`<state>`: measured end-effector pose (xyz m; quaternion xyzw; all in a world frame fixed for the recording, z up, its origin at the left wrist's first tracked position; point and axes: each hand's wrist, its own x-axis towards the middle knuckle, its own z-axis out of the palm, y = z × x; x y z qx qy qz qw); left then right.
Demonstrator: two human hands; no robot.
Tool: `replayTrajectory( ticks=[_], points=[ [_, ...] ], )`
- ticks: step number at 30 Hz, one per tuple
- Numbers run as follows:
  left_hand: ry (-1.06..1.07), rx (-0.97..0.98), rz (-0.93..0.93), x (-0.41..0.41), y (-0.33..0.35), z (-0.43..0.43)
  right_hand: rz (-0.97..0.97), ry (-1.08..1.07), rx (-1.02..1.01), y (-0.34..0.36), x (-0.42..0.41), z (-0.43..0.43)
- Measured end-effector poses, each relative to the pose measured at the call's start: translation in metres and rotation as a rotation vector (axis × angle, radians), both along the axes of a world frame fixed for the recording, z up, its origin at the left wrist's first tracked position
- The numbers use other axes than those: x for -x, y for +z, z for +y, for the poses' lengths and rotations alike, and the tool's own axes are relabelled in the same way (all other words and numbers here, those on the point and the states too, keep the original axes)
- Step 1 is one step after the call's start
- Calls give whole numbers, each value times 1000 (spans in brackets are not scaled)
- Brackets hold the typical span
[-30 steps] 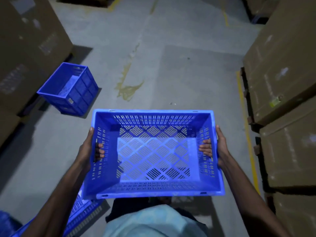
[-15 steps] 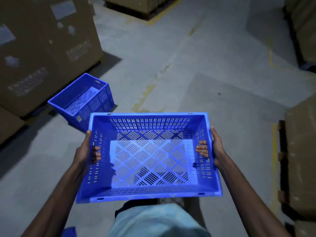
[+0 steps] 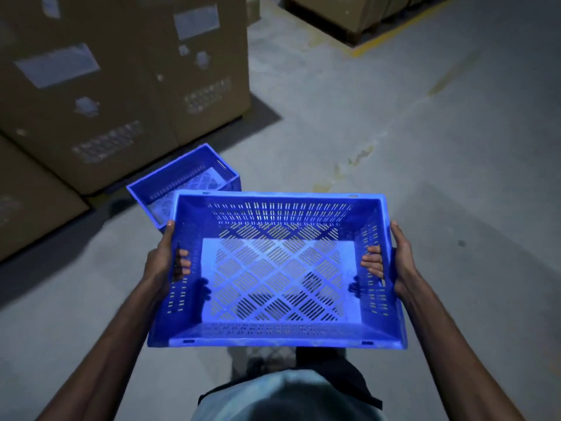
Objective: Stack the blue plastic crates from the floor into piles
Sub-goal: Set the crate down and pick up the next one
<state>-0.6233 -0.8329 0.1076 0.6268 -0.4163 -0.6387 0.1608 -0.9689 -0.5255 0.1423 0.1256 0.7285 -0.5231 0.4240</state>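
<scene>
Both my left hand (image 3: 162,262) and right hand (image 3: 394,262) stay clamped through the crate (image 3: 273,268) handles, carried at waist height. The floor crate (image 3: 182,180) has swung closer, just ahead; stacking comes next.

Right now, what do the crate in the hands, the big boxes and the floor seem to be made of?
Held crate: looks like moulded plastic, glossy blue, with slotted walls and a lattice bottom.
Big boxes: likely cardboard, matte brown, with white paper labels stuck on.
Floor: apparently bare concrete, dull grey, stained, with a painted yellow line.
</scene>
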Motion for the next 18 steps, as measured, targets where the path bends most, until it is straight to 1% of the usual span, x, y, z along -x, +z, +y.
replayTrajectory(
  ticks=[4,6,10,13,16,18],
  points=[
    [154,10,41,50,-11,-55,-27,131,20,-14,82,-95],
    [251,12,35,67,-12,-82,-26,216,-8,-13,117,-147],
    [347,18,56,94,-2,-126,-38,352,19,-10,177,-246],
    [433,-20,38,100,-3,-154,-27,484,-19,-9,203,-321],
    [532,-26,9,101,-11,-185,-43,565,-6,-19,217,-394],
    [588,-27,-19,99,-19,-209,-46,631,-31,-28,220,-443]
  ],
)
